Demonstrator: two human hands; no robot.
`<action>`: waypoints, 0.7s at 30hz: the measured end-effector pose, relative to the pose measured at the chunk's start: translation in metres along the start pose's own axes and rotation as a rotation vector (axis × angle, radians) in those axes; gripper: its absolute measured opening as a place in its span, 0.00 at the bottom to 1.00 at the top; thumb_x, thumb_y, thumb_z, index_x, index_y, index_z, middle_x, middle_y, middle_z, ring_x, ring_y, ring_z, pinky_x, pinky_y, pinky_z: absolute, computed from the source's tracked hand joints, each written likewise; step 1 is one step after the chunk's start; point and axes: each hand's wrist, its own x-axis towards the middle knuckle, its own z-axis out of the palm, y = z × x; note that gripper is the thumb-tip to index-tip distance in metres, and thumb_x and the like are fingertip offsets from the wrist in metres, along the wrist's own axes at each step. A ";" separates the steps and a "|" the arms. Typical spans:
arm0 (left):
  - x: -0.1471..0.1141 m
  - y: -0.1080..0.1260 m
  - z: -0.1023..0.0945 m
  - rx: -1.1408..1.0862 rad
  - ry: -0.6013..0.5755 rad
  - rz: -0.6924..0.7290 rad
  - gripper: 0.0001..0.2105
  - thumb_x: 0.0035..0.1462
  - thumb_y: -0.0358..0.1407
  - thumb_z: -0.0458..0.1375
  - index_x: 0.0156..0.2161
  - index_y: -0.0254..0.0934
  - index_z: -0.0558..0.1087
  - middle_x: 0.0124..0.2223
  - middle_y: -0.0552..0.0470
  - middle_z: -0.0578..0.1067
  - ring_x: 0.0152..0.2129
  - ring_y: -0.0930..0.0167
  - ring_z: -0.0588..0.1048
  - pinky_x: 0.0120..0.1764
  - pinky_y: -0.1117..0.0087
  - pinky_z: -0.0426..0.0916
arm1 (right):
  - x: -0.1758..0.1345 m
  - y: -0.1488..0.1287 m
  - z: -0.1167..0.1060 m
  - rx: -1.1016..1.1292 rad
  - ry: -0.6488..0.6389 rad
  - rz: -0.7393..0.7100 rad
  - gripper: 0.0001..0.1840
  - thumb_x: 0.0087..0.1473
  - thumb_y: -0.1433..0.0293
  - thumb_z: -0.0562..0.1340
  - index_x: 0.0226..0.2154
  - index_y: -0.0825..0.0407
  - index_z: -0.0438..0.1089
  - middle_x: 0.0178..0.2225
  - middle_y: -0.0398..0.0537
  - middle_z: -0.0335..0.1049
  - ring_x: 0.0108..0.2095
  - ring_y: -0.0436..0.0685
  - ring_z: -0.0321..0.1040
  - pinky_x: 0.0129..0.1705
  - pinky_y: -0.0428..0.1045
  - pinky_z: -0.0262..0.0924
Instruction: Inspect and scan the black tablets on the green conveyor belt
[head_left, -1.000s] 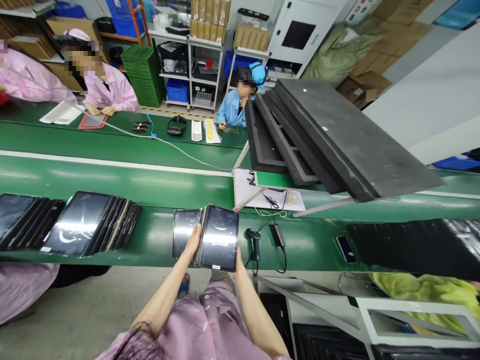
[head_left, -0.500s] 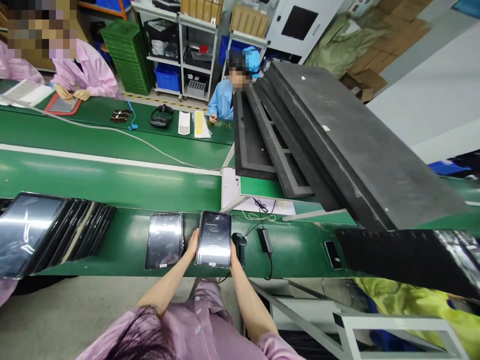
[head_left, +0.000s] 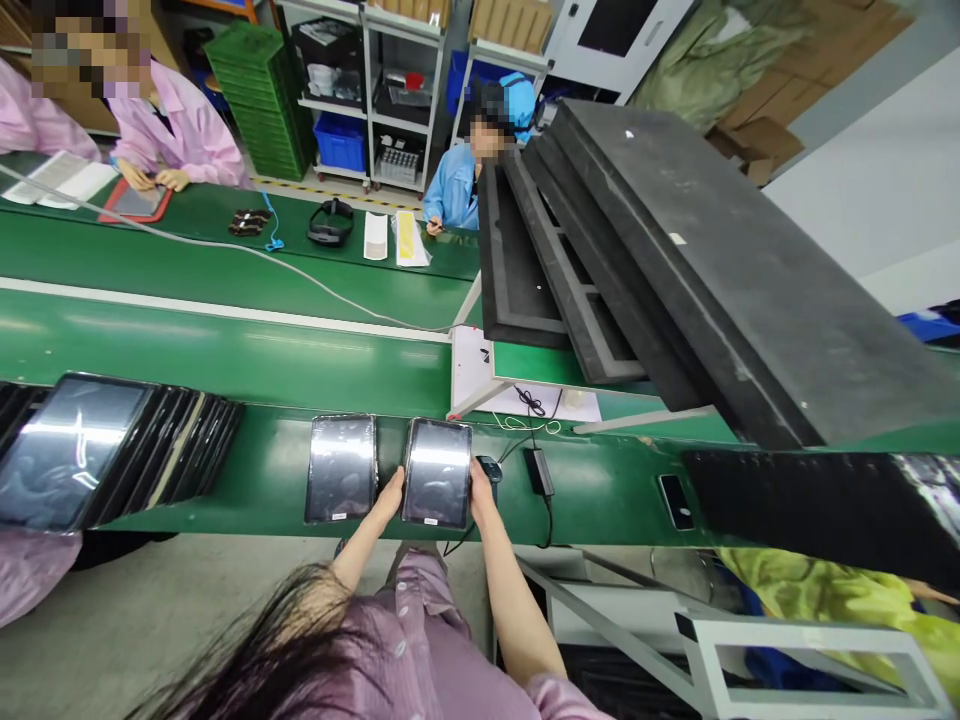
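I hold a dark glossy tablet point(head_left: 437, 472) flat above the near edge of the green bench point(head_left: 262, 480). My left hand point(head_left: 391, 494) grips its left edge and my right hand point(head_left: 478, 489) grips its right edge. A second tablet point(head_left: 341, 468) lies flat on the bench just left of the held one. A black handheld scanner point(head_left: 491, 468) sits right beside my right hand, partly hidden by it.
A fanned row of tablets point(head_left: 112, 450) leans at the far left. A black adapter point(head_left: 538, 470) with cable and a phone point(head_left: 677, 501) lie to the right. Stacked black foam trays point(head_left: 675, 270) stand on a shelf at right. People sit across the green conveyor point(head_left: 225, 350).
The tablet I hold was tilted up a second ago and now lies level and lower, near the bench edge. The tablet to its left stayed on the bench.
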 end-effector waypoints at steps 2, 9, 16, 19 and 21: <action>-0.030 -0.014 -0.020 -0.029 -0.062 0.061 0.38 0.68 0.67 0.58 0.67 0.40 0.80 0.77 0.37 0.74 0.77 0.50 0.68 0.74 0.49 0.69 | -0.018 -0.015 -0.005 -0.125 0.147 -0.196 0.22 0.55 0.53 0.69 0.49 0.44 0.82 0.58 0.51 0.85 0.65 0.65 0.76 0.72 0.62 0.68; -0.082 -0.038 -0.151 0.108 0.403 0.279 0.30 0.63 0.58 0.67 0.62 0.41 0.80 0.70 0.35 0.80 0.72 0.50 0.75 0.72 0.51 0.72 | -0.130 0.004 0.058 -0.426 -0.401 -0.606 0.18 0.66 0.60 0.70 0.56 0.36 0.86 0.60 0.50 0.84 0.64 0.66 0.77 0.77 0.65 0.61; -0.066 -0.035 -0.203 0.595 0.174 0.216 0.44 0.55 0.34 0.78 0.74 0.37 0.68 0.67 0.32 0.82 0.65 0.51 0.81 0.67 0.57 0.72 | -0.135 0.100 0.155 -0.685 -0.507 -0.489 0.63 0.47 0.71 0.78 0.81 0.47 0.57 0.86 0.64 0.44 0.85 0.73 0.43 0.85 0.69 0.42; -0.063 -0.032 -0.202 0.684 0.235 0.213 0.32 0.62 0.33 0.74 0.70 0.34 0.74 0.64 0.30 0.84 0.64 0.52 0.82 0.64 0.60 0.72 | -0.117 0.110 0.168 -0.746 -0.422 -0.475 0.65 0.47 0.74 0.75 0.82 0.57 0.51 0.84 0.72 0.45 0.85 0.73 0.45 0.85 0.67 0.43; -0.061 -0.028 -0.203 0.717 0.220 0.229 0.28 0.63 0.34 0.74 0.66 0.33 0.78 0.63 0.29 0.85 0.63 0.53 0.82 0.62 0.62 0.73 | -0.107 0.107 0.170 -0.760 -0.395 -0.483 0.64 0.46 0.75 0.75 0.82 0.59 0.52 0.82 0.73 0.51 0.83 0.72 0.50 0.85 0.65 0.45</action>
